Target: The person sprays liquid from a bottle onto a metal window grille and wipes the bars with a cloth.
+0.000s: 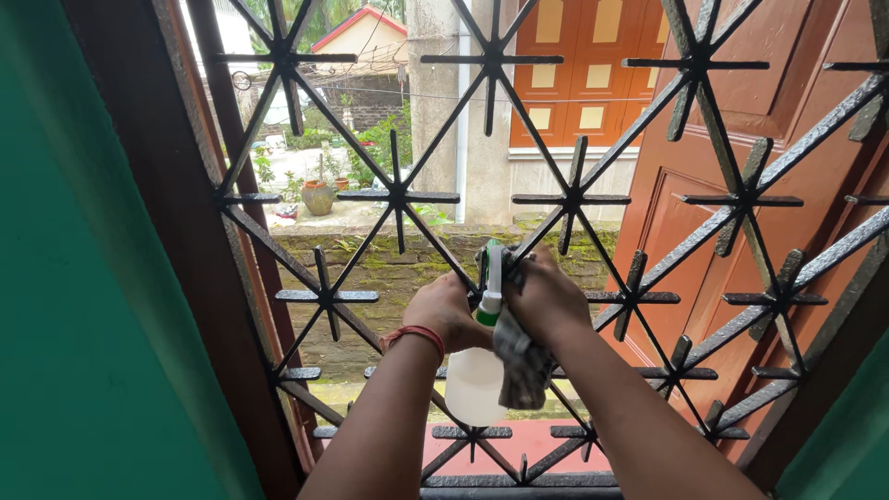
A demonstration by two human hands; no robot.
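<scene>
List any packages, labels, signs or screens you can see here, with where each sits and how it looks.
Spray bottle: the only container, at the window grille, hanging below the left hand; translucent white body, green and white nozzle.
Grey cloth: draped from the right hand beside the bottle.
No labels, signs or screens visible.

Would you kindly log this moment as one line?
left hand: holds spray bottle | right hand: grips grey cloth | at window grille
</scene>
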